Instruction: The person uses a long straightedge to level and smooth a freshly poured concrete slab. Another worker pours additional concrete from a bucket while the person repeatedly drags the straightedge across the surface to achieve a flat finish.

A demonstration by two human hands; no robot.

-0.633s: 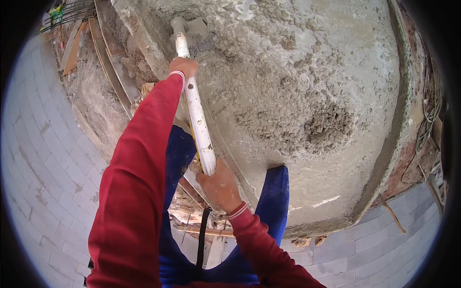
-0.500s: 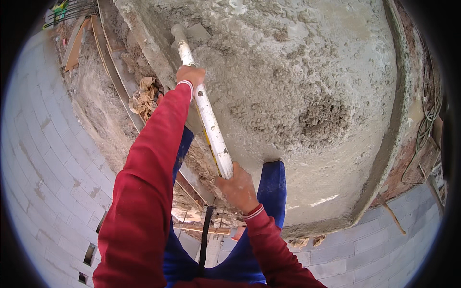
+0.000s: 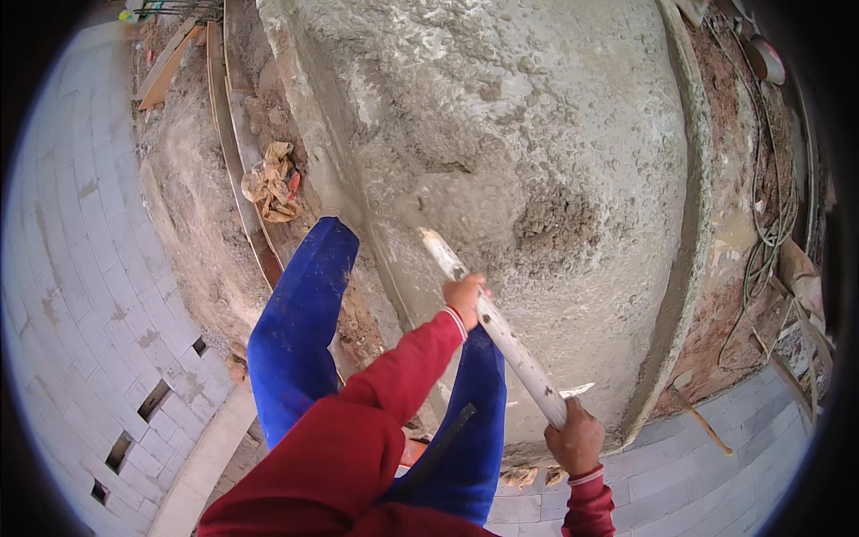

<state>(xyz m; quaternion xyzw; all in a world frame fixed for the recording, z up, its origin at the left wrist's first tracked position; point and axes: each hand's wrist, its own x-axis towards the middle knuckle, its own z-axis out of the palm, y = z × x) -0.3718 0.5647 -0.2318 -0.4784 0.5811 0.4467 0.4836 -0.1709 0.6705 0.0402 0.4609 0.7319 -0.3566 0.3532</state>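
Holds a long white pole (image 3: 522,360) slantwise over wet cement mix (image 3: 582,116), far end toward a churned patch, too blurred to tell whether sunk in. Grips the shaft with the left hand (image 3: 465,294), fingers curled around it, partway between its ends; clasps the near end with the right hand (image 3: 577,440), closed tight. Has the pole spanning the gap between both fists and reaching out past the left one. Wears blue trousers (image 3: 295,349), right leg partly under the pole. Has a crumpled tan bag (image 3: 273,185) off to the left, looped cord (image 3: 767,240) far right beyond the raised cement rim (image 3: 695,188).
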